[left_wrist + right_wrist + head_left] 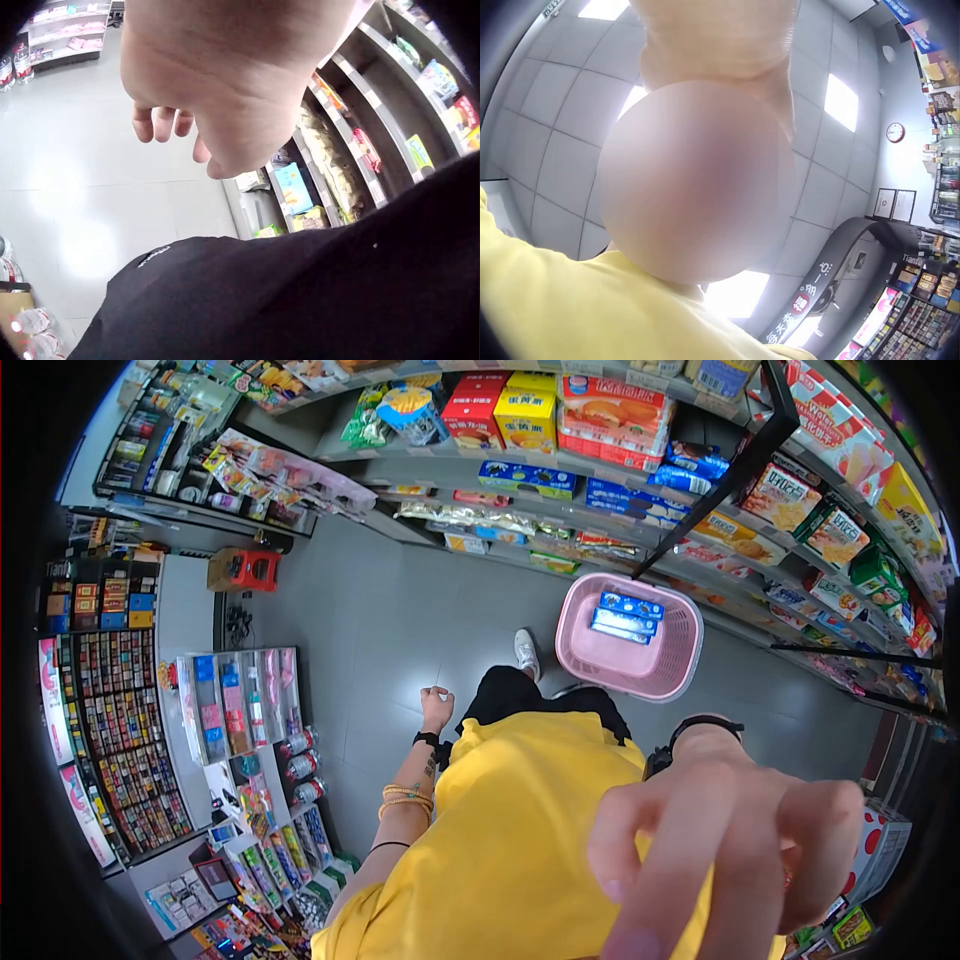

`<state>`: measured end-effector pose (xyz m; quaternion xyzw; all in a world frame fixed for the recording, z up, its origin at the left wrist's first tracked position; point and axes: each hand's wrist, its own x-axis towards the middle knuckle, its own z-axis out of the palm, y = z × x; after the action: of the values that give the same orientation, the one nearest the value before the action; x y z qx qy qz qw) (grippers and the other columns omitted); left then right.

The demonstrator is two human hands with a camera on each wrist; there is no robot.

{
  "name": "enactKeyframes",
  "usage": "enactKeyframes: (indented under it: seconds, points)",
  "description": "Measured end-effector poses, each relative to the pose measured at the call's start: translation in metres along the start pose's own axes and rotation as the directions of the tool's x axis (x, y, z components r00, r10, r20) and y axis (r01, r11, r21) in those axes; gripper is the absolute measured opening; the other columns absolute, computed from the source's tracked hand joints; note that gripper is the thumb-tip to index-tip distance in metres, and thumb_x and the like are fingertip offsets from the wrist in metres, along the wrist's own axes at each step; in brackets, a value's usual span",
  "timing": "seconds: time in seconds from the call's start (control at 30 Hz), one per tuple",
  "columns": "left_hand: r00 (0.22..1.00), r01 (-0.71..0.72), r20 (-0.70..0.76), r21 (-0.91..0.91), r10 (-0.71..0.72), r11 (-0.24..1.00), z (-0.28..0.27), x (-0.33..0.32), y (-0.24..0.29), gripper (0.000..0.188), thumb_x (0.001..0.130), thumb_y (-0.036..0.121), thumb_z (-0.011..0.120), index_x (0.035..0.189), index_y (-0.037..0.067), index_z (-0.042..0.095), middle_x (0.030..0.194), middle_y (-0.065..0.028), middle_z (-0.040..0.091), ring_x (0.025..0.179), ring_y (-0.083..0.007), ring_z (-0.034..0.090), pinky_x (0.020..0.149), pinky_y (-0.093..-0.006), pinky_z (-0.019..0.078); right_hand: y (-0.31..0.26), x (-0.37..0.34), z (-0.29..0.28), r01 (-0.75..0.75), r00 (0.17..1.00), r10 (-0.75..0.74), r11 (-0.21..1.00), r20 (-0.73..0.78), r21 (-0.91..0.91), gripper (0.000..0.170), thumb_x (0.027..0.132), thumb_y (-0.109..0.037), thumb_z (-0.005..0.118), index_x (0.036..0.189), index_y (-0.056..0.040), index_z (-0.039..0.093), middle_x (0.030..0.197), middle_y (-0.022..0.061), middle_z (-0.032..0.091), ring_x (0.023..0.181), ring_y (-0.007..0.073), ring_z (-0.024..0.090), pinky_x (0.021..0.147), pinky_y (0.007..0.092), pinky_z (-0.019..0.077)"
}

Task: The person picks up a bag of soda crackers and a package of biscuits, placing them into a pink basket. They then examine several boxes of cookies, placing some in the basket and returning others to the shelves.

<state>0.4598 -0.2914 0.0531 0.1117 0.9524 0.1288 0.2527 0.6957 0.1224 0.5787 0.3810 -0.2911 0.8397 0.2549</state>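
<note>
My right hand (730, 820) is raised close to the head camera, its fingers loosely bent and holding nothing. In the right wrist view it is up by the blurred face, above a yellow sleeve (562, 300). My left hand (436, 708) hangs beside the dark trousers with loosely curled fingers and nothing in them. Seen from the left wrist, the left hand (217, 97) hangs over the floor near the low shelves. A pink plastic basket (612, 672) stands on the floor ahead, by the feet, with blue boxes (627, 618) inside. Neither hand touches the basket.
Shelves of packaged snacks (610, 420) curve round the front and right. On the left are a display stand (240, 705), bottles (303, 765) and a rack of small packs (130, 710). A red stool (260, 570) stands farther off on the grey floor (400, 610).
</note>
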Motion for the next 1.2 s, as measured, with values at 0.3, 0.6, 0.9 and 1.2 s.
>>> enactKeyframes:
  seconds: [0.3,0.6,0.9,1.2]
  points:
    - [0.994,0.048,0.096,0.075,-0.056,0.996,0.029,-0.006,-0.058,0.03,0.081,0.032,0.066,0.097,0.008,0.07,0.108,-0.0213,0.064,0.115,-0.0367,0.054,0.104,-0.0425,0.0433,0.028,0.006,0.018,-0.05,0.998,0.051,0.998,0.022,-0.042,0.004,0.101,-0.017,0.052,0.101,-0.0157,0.048,0.104,0.0119,0.07,0.099,0.0363,0.062,0.08,0.0425,0.0461]
    - [0.949,-0.193,0.232,-0.115,0.215,0.975,0.019,0.033,-0.053,0.028,0.089,0.03,0.058,0.1,0.011,0.076,0.109,-0.0225,0.068,0.104,-0.0365,0.064,0.094,-0.0434,0.0507,0.164,-0.148,-0.13,-0.787,0.613,0.442,0.268,-0.655,-0.556,0.023,0.085,-0.009,0.073,0.08,-0.0057,0.05,0.08,-0.0017,0.052,0.076,0.0082,0.048,0.069,0.0264,0.0416]
    - [0.835,-0.332,0.457,-0.026,0.307,0.943,-0.007,0.053,-0.069,0.029,0.09,0.028,0.053,0.102,0.01,0.073,0.108,-0.0211,0.069,0.106,-0.0381,0.062,0.097,-0.0445,0.0488,0.139,-0.457,-0.117,-0.992,0.032,-0.054,-0.124,-0.998,-0.025,0.018,0.072,-0.007,0.085,0.065,-0.0003,0.069,0.061,0.0014,0.064,0.056,0.0079,0.055,0.055,0.0248,0.0456]
    - [0.9,-0.165,0.387,-0.121,0.199,0.979,0.007,0.09,-0.108,0.03,0.087,0.028,0.055,0.1,0.007,0.071,0.101,-0.0207,0.07,0.098,-0.0378,0.066,0.088,-0.0425,0.0528,0.187,-0.564,-0.047,-0.848,-0.516,-0.217,0.264,-0.829,0.459,0.035,0.083,-0.017,0.076,0.054,-0.002,0.062,0.055,0.0058,0.061,0.049,0.0137,0.055,0.048,0.0288,0.0441]
